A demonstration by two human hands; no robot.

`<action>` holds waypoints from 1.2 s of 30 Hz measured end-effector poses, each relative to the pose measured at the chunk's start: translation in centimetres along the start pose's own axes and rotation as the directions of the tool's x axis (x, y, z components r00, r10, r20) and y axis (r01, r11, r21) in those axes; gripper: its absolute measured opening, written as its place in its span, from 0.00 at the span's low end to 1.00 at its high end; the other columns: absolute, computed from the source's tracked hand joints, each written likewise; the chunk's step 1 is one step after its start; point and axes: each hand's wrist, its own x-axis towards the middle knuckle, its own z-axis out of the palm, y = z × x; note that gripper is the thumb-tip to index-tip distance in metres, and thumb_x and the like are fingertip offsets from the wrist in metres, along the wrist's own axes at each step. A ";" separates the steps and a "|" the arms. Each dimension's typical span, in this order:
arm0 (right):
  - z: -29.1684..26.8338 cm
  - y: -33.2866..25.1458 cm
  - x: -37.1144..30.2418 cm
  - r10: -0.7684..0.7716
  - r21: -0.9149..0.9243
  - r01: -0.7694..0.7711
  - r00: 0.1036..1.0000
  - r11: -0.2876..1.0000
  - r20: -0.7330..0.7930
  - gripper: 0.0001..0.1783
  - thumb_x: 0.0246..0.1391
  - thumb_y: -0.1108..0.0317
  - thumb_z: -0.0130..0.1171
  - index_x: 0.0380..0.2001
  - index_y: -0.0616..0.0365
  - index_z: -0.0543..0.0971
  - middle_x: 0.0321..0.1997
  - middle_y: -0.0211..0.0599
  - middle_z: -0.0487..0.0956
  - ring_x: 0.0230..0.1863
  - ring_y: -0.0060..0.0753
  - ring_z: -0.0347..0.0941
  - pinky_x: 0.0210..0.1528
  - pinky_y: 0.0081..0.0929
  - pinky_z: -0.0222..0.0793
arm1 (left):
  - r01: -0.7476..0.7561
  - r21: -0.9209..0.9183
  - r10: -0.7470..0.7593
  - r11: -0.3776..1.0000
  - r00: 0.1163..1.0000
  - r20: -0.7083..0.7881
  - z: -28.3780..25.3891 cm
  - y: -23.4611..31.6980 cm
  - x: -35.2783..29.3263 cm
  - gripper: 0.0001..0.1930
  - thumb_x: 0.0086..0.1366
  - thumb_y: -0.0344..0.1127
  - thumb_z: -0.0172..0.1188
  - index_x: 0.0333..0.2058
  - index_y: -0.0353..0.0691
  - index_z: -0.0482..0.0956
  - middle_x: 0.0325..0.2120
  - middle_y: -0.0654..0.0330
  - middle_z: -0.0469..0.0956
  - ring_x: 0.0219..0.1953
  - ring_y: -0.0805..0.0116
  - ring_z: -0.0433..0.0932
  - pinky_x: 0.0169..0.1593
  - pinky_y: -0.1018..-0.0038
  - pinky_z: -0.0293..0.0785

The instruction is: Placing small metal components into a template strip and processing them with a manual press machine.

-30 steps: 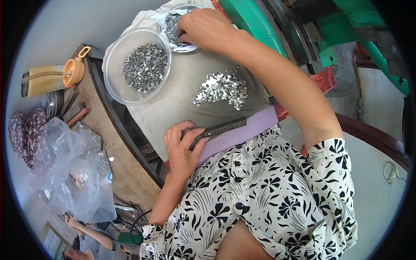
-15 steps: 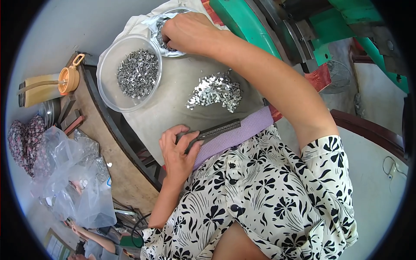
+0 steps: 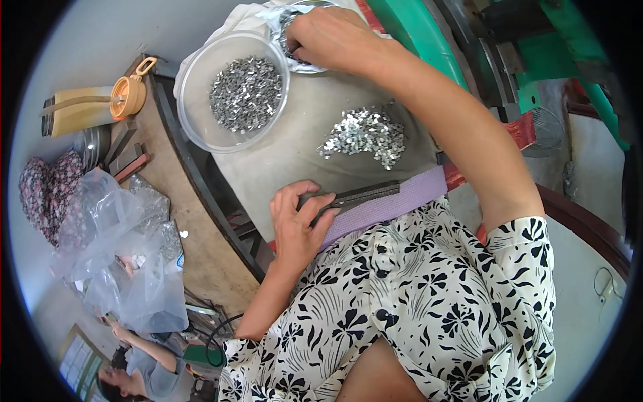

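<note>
My left hand (image 3: pixel 298 221) grips the near left end of a long dark metal bar (image 3: pixel 367 194), its fingers wrapped over the top. A row of small notches or parts seems to run along the bar, too fine to make out. Under it lies a strip of lilac cloth (image 3: pixel 395 197) at the table's near edge. At the far side, my right hand (image 3: pixel 335 40) reaches into a round dish lined with white plastic (image 3: pixel 276 27), which contains small metal pieces. Its fingers are curled together, the tips hidden among the pieces.
A clear round tub (image 3: pixel 194 100) of small grey metal pieces stands far left. A loose heap of shiny metal bits (image 3: pixel 365 136) lies mid-table. Green machinery (image 3: pixel 418 40) borders the right. Leftward, a wooden bench (image 3: pixel 207 248) and plastic bags (image 3: pixel 127 248); another person (image 3: pixel 144 362) sits beyond.
The whole view has shifted, so the table's contents sit further right and slightly higher. Both hands keep their places, the left on the bar and the right in the dish.
</note>
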 end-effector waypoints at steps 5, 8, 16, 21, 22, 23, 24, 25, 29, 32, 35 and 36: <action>1.2 0.6 0.4 -0.012 -0.057 0.013 1.000 0.998 0.010 0.10 0.45 0.73 0.58 0.30 0.65 0.84 0.31 0.57 0.83 0.35 0.55 0.82 0.38 0.48 0.77 | -0.001 0.003 0.001 1.000 1.000 0.004 0.1 0.1 0.1 0.16 0.48 0.31 0.73 0.38 0.45 0.85 0.42 0.61 0.75 0.46 0.61 0.72 0.49 0.66 0.63; 0.7 0.4 0.2 0.026 -0.023 -0.025 0.999 0.999 0.037 0.10 0.45 0.71 0.60 0.31 0.61 0.85 0.32 0.54 0.83 0.34 0.54 0.82 0.38 0.47 0.77 | 0.003 0.006 -0.003 1.000 1.000 -0.003 0.1 0.0 0.0 0.16 0.48 0.31 0.73 0.38 0.45 0.85 0.42 0.61 0.75 0.46 0.61 0.72 0.50 0.66 0.63; -0.3 0.0 -0.2 0.033 0.111 -0.037 0.999 0.993 0.036 0.09 0.47 0.70 0.61 0.31 0.53 0.88 0.32 0.49 0.84 0.36 0.51 0.82 0.40 0.45 0.77 | 0.002 0.003 -0.002 1.000 1.000 0.006 -0.1 0.1 0.1 0.16 0.47 0.31 0.73 0.38 0.45 0.85 0.43 0.62 0.75 0.46 0.61 0.72 0.49 0.66 0.63; -0.7 -0.4 0.2 0.028 0.089 -0.036 0.996 0.995 0.089 0.10 0.46 0.70 0.61 0.32 0.53 0.88 0.33 0.50 0.84 0.37 0.51 0.82 0.41 0.44 0.77 | 0.004 0.035 -0.005 0.999 1.000 0.028 -0.2 0.4 0.1 0.17 0.47 0.29 0.73 0.38 0.43 0.85 0.43 0.58 0.76 0.47 0.58 0.72 0.51 0.65 0.65; -0.7 -0.4 0.2 0.020 0.089 -0.027 0.996 0.996 0.081 0.09 0.46 0.70 0.61 0.32 0.53 0.87 0.33 0.50 0.84 0.37 0.51 0.82 0.40 0.44 0.77 | 0.004 0.035 -0.005 0.999 1.000 0.028 -0.2 0.4 0.1 0.17 0.47 0.29 0.73 0.38 0.43 0.85 0.43 0.58 0.76 0.47 0.58 0.72 0.51 0.65 0.65; -0.6 -0.4 0.2 0.012 0.090 -0.018 0.997 0.996 0.074 0.09 0.46 0.70 0.61 0.31 0.53 0.87 0.33 0.51 0.84 0.37 0.51 0.82 0.40 0.45 0.77 | -0.014 0.052 0.012 0.999 1.000 0.025 -0.2 0.4 0.1 0.17 0.47 0.29 0.73 0.38 0.43 0.85 0.43 0.58 0.76 0.46 0.58 0.73 0.50 0.64 0.65; -0.6 -0.3 0.2 0.011 0.090 -0.018 0.997 0.996 0.074 0.09 0.46 0.70 0.61 0.31 0.53 0.87 0.33 0.51 0.84 0.37 0.51 0.82 0.40 0.45 0.77 | -0.031 0.068 0.030 0.997 0.999 0.022 -0.2 0.5 0.1 0.17 0.47 0.29 0.73 0.38 0.43 0.84 0.43 0.58 0.76 0.46 0.57 0.73 0.49 0.64 0.66; -0.5 -0.3 0.3 0.010 0.088 -0.017 0.997 0.996 0.077 0.09 0.46 0.70 0.61 0.30 0.54 0.87 0.33 0.51 0.84 0.36 0.52 0.82 0.40 0.45 0.77 | -0.031 0.068 0.030 0.997 0.999 0.022 -0.2 0.5 0.1 0.17 0.47 0.29 0.73 0.38 0.43 0.84 0.43 0.58 0.76 0.46 0.57 0.73 0.49 0.64 0.66; -0.5 -0.5 0.8 -0.027 0.061 0.021 0.995 0.998 0.095 0.07 0.45 0.71 0.60 0.27 0.58 0.86 0.32 0.54 0.84 0.35 0.55 0.82 0.38 0.47 0.77 | -0.078 0.116 0.075 0.990 0.997 0.026 -0.2 0.6 0.0 0.17 0.47 0.28 0.73 0.39 0.43 0.84 0.43 0.58 0.76 0.45 0.57 0.73 0.48 0.64 0.66; -0.7 -0.4 0.8 -0.051 0.076 0.046 0.996 0.996 0.077 0.07 0.44 0.72 0.59 0.25 0.62 0.85 0.31 0.56 0.83 0.34 0.57 0.81 0.37 0.48 0.76 | -0.069 0.103 0.067 0.992 0.998 0.022 -0.1 0.5 0.1 0.17 0.48 0.29 0.73 0.39 0.44 0.84 0.43 0.58 0.76 0.45 0.57 0.74 0.47 0.64 0.66; 0.8 0.1 1.3 -0.042 0.027 0.041 0.999 0.999 0.009 0.08 0.45 0.72 0.58 0.25 0.65 0.84 0.30 0.57 0.82 0.34 0.58 0.81 0.37 0.50 0.76 | -0.031 0.064 0.030 0.997 0.999 0.020 -0.1 0.6 0.3 0.16 0.48 0.30 0.72 0.39 0.45 0.84 0.42 0.59 0.76 0.45 0.58 0.74 0.48 0.65 0.66; 1.0 0.3 1.2 -0.042 0.027 0.042 0.999 0.999 0.010 0.08 0.45 0.72 0.58 0.25 0.65 0.84 0.30 0.57 0.82 0.34 0.58 0.81 0.37 0.50 0.76 | -0.017 0.050 0.016 0.999 1.000 0.024 -0.2 0.6 0.3 0.16 0.48 0.30 0.72 0.39 0.45 0.84 0.42 0.59 0.76 0.45 0.58 0.74 0.48 0.65 0.66</action>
